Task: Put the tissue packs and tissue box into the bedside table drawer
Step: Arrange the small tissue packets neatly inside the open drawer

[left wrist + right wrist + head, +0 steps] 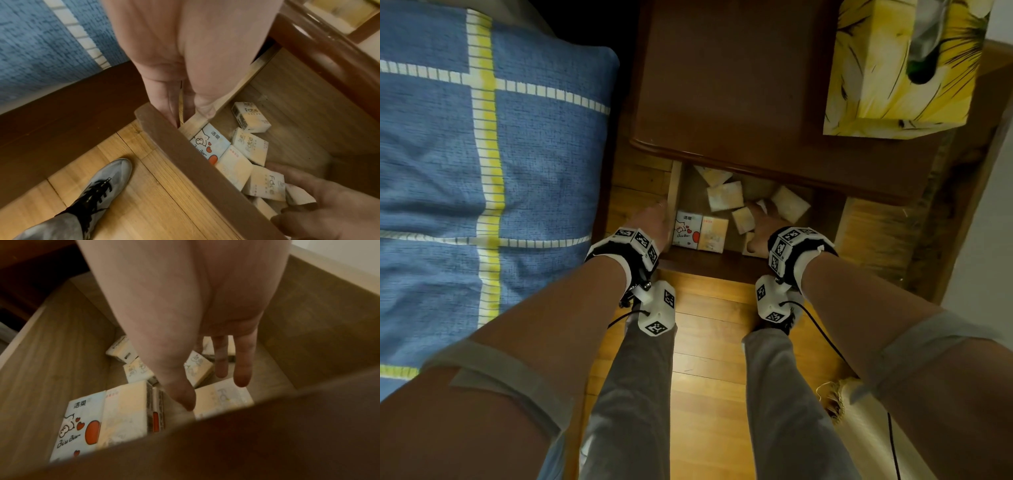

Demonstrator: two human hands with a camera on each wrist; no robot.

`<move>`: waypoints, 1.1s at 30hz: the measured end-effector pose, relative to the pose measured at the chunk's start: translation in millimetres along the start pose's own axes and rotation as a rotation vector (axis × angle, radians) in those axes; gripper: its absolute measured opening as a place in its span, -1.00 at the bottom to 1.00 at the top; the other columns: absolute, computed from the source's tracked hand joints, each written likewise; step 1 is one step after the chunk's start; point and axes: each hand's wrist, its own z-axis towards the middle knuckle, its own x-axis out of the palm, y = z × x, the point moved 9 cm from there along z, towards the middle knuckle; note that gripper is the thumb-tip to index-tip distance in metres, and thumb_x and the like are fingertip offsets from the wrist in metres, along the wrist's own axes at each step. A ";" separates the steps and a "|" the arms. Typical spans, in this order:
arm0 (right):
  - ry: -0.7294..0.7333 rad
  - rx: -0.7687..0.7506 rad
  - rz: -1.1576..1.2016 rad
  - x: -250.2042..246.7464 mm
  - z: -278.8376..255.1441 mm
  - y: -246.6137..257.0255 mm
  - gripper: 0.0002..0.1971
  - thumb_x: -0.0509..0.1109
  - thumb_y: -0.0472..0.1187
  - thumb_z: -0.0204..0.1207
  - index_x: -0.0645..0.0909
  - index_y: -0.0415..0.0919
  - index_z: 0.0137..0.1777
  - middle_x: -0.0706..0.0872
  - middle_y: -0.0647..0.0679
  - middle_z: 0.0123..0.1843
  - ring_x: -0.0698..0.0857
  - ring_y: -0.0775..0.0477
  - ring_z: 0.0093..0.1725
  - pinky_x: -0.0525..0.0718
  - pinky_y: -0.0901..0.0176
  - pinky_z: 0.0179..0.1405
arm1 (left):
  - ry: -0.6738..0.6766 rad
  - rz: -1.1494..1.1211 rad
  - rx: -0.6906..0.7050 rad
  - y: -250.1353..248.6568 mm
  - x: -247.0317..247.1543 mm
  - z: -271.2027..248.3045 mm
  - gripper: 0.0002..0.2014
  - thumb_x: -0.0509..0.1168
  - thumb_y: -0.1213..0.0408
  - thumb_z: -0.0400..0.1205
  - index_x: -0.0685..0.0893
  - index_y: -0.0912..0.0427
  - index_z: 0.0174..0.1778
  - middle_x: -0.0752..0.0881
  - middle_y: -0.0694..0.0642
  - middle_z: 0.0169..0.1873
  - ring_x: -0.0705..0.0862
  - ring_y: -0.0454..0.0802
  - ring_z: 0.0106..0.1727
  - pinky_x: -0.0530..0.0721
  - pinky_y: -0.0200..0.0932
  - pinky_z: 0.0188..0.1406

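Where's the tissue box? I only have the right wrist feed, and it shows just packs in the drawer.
Observer: The head view shows the yellow tissue box on top of the bedside table, at its far right.
Operator: What's the left hand doing?
Observer: The left hand is at the drawer, with straight fingers against its left wall, and it holds no pack.
Operator: Is the drawer fully out?
Observer: No. In the head view the table's front edge overhangs the back of the drawer.
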 end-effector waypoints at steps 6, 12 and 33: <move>0.004 0.049 0.194 -9.3 0.9 -5.6 -0.23 0.53 -0.39 0.38 0.26 -0.02 0.52 0.52 -0.24 0.35 0.67 -0.36 0.15 0.73 -0.14 0.10 | -0.022 -0.065 0.001 6.0 2.2 2.9 -0.48 0.16 0.26 0.73 0.23 0.03 0.63 0.58 0.22 0.40 0.65 0.23 0.29 0.63 -0.04 0.05; 0.059 0.024 0.145 4.4 -6.4 -11.5 0.13 0.63 -0.13 0.31 -0.09 0.18 0.70 0.52 -0.15 0.52 0.64 -0.28 0.30 0.65 0.02 -0.03 | -0.029 -0.050 -0.001 5.2 4.0 1.5 -0.48 0.15 0.28 0.73 0.22 0.06 0.63 0.63 0.25 0.32 0.68 0.24 0.21 0.65 -0.01 -0.01; -0.046 0.013 0.338 3.0 -11.6 -16.1 -0.36 0.55 -0.30 0.43 0.32 0.07 0.40 0.53 -0.04 -0.18 0.51 0.02 -0.40 0.35 0.25 -0.59 | -0.074 -0.174 -0.010 9.8 8.9 1.8 -0.50 0.13 0.20 0.74 0.24 -0.04 0.63 0.61 0.18 0.38 0.66 0.22 0.27 0.61 -0.04 0.07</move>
